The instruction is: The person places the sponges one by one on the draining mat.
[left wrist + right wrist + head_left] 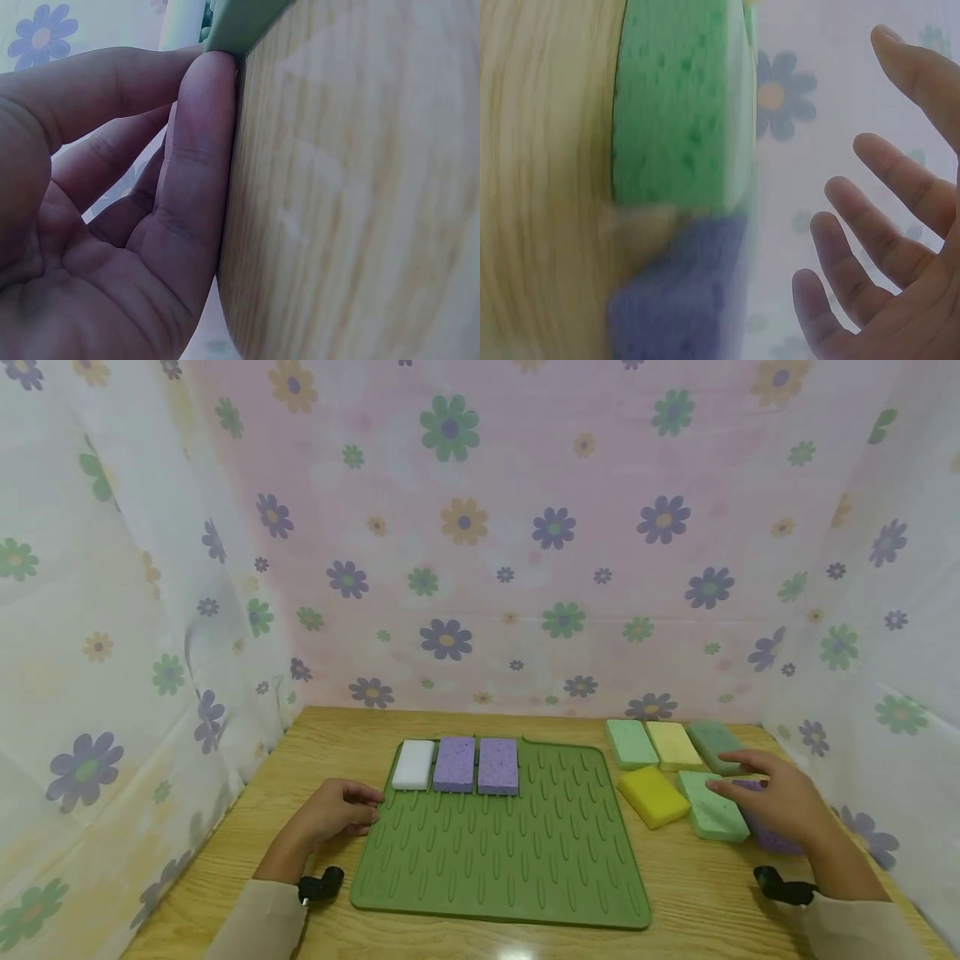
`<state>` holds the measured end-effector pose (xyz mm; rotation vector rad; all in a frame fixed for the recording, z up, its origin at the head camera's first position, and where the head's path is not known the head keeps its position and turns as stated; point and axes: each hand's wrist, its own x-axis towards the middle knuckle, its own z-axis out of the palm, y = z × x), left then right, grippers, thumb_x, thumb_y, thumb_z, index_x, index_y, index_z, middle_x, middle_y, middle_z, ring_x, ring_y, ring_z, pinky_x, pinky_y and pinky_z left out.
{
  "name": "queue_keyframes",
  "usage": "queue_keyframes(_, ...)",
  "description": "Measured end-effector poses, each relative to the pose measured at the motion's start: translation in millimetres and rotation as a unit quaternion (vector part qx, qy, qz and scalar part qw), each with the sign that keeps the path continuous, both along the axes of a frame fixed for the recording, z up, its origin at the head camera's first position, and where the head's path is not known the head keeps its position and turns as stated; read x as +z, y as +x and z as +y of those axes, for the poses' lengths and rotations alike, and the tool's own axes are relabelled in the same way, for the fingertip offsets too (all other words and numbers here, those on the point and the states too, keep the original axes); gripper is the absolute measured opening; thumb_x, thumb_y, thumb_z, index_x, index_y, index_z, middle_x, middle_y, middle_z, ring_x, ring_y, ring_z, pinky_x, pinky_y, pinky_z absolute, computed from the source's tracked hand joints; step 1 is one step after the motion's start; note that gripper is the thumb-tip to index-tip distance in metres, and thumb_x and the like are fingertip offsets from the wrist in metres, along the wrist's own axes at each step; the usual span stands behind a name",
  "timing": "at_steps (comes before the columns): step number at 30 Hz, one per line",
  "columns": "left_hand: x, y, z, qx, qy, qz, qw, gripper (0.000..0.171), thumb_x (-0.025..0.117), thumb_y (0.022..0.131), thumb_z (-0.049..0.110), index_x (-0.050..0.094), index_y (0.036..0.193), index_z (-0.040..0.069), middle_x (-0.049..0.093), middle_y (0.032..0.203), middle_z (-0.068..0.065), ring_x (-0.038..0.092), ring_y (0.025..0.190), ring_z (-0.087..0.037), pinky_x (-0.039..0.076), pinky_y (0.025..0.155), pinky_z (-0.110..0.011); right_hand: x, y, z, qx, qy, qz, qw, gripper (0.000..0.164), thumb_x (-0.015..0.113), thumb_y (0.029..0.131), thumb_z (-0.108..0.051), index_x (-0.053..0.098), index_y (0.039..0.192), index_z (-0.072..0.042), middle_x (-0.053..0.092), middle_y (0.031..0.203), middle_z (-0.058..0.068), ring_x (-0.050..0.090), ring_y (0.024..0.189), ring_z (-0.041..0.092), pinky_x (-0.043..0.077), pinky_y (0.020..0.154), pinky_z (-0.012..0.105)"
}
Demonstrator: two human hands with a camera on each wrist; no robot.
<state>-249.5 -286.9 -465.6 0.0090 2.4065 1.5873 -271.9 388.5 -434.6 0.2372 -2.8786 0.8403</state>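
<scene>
A green ridged mat point(495, 860) lies on the table. My left hand point(333, 812) rests beside its left edge, fingertips touching the edge; in the left wrist view a finger point(199, 150) lies along the tabletop. Along the mat's back edge sit a white sponge point(414, 765) and two purple sponges point(454, 765). On the right, my right hand point(776, 797) hovers over a light green sponge point(716, 817) and a partly hidden purple sponge point(679, 300). Its fingers are spread and hold nothing in the right wrist view.
Behind the right hand's pile lie another light green sponge point(630, 743), a pale yellow sponge point(672, 746) and a dark green sponge point(712, 737). A bright yellow sponge point(653, 797) lies askew near the mat. Flowered cloth point(510, 543) encloses the wooden table point(330, 752) at the back and sides.
</scene>
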Motion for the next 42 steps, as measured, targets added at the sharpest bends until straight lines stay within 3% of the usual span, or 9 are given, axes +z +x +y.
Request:
queue_keyframes(6, -0.4, -1.0, 1, 0.0, 0.0, 0.001, 1.0, 0.033, 0.073, 0.095, 0.006, 0.069, 0.126, -0.003, 0.067, 0.11, -0.015, 0.07, 0.088, -0.02, 0.064, 0.078, -0.037, -8.8, -1.1, 28, -0.018, -0.002, 0.0, 1.0, 0.069, 0.07, 0.097, -0.05, 0.054, 0.148, -0.006, 0.041, 0.155, 0.034, 0.045, 0.126, 0.063, 0.048, 0.085, 0.074)
queue_keyframes(22, 0.3, -3.1, 2, -0.008, 0.007, 0.002, 0.9999, 0.034, 0.073, 0.096, 0.008, 0.068, 0.127, -0.004, 0.066, 0.111, -0.016, 0.07, 0.089, -0.021, 0.064, 0.078, -0.037, -29.3, 4.5, 72, -0.019, -0.048, -0.096, 0.994, 0.081, 0.064, 0.102, -0.046, 0.032, 0.16, 0.001, 0.022, 0.156, 0.047, 0.04, 0.131, 0.069, 0.055, 0.089, 0.068)
queue_keyframes(27, 1.2, -2.5, 3, -0.006, 0.004, 0.001, 1.0, 0.033, 0.073, 0.095, 0.008, 0.069, 0.127, -0.003, 0.066, 0.111, -0.016, 0.07, 0.089, -0.021, 0.064, 0.078, -0.037, -31.7, 4.3, 77, -0.012, -0.053, -0.131, 0.99, 0.09, 0.064, 0.102, -0.046, 0.02, 0.163, 0.003, 0.02, 0.158, 0.045, 0.035, 0.135, 0.068, 0.06, 0.086, 0.055)
queue_keyframes(29, 1.5, -1.6, 2, -0.003, 0.002, 0.0, 1.0, 0.033, 0.073, 0.095, 0.007, 0.069, 0.126, -0.003, 0.066, 0.112, -0.016, 0.07, 0.089, -0.021, 0.064, 0.078, -0.037, -32.5, 4.3, 79, -0.011, -0.049, -0.143, 0.988, 0.092, 0.065, 0.102, -0.047, 0.017, 0.163, 0.003, 0.021, 0.159, 0.044, 0.034, 0.136, 0.067, 0.061, 0.083, 0.043)
queue_keyframes(35, 1.6, 1.2, 1, -0.002, 0.001, -0.001, 1.0, 0.033, 0.073, 0.095, 0.007, 0.068, 0.127, -0.004, 0.066, 0.112, -0.017, 0.07, 0.089, -0.021, 0.064, 0.079, -0.038, -32.2, 5.8, 83, 0.007, -0.06, -0.177, 0.982, 0.096, 0.066, 0.101, -0.045, 0.011, 0.164, 0.002, 0.02, 0.16, 0.042, 0.031, 0.139, 0.065, 0.05, 0.076, 0.018)
queue_keyframes(37, 1.5, 1.5, 1, -0.004, 0.001, 0.001, 1.0, 0.033, 0.073, 0.096, 0.007, 0.068, 0.127, -0.004, 0.066, 0.111, -0.017, 0.07, 0.089, -0.021, 0.064, 0.079, -0.038, -32.2, 5.9, 85, 0.012, -0.061, -0.179, 0.982, 0.096, 0.067, 0.101, -0.043, 0.013, 0.164, 0.003, 0.022, 0.16, 0.043, 0.048, 0.139, 0.04, 0.046, 0.074, 0.012)
queue_keyframes(39, 1.3, 1.7, 0, -0.007, 0.002, 0.002, 1.0, 0.033, 0.072, 0.096, 0.007, 0.068, 0.127, -0.004, 0.066, 0.112, -0.016, 0.07, 0.09, -0.021, 0.064, 0.079, -0.038, -32.8, 6.0, 86, 0.016, -0.064, -0.179, 0.982, 0.095, 0.069, 0.1, -0.042, 0.015, 0.164, 0.003, 0.024, 0.159, 0.043, 0.055, 0.125, 0.006, 0.046, 0.074, 0.01)
queue_keyframes(41, 1.4, 1.7, 0, -0.008, 0.002, 0.003, 1.0, 0.033, 0.072, 0.096, 0.007, 0.068, 0.127, -0.004, 0.066, 0.112, -0.016, 0.07, 0.09, -0.021, 0.064, 0.079, -0.038, -33.7, 5.9, 87, 0.021, -0.064, -0.177, 0.982, 0.095, 0.07, 0.099, -0.04, 0.016, 0.164, 0.002, 0.025, 0.159, 0.043, 0.043, 0.107, -0.019, 0.046, 0.074, 0.01)
queue_keyframes(42, 1.4, 1.8, 0, -0.009, 0.003, 0.003, 1.0, 0.034, 0.072, 0.096, 0.008, 0.068, 0.127, -0.004, 0.066, 0.112, -0.017, 0.07, 0.09, -0.021, 0.064, 0.079, -0.038, -34.6, 5.9, 87, 0.024, -0.065, -0.175, 0.982, 0.095, 0.071, 0.099, -0.039, 0.016, 0.164, 0.002, 0.025, 0.159, 0.043, 0.034, 0.1, -0.026, 0.047, 0.075, 0.01)
